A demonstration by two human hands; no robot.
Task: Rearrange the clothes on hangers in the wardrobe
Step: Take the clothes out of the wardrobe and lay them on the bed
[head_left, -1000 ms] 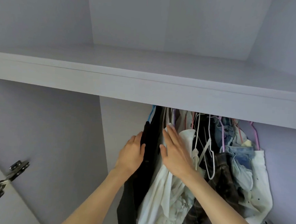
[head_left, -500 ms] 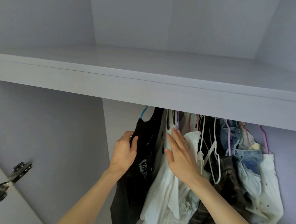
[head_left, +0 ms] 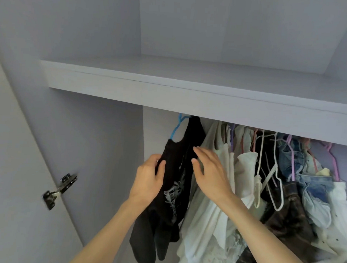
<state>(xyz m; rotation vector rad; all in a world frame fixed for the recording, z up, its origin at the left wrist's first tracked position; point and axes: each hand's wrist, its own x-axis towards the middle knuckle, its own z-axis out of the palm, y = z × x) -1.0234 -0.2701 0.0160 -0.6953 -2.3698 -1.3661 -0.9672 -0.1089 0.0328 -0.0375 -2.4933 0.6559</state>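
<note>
The shelf [head_left: 190,96] hides the rail and the tops of the hanger hooks, so what the blue hanger [head_left: 177,127] hooks on cannot be seen. The left hand [head_left: 148,182] has its fingertips tucked behind the black top [head_left: 176,171]. The white garments [head_left: 210,223] and dark plaid garment [head_left: 290,224] run off the bottom edge; the door hinge [head_left: 60,189] is blurred.
</note>
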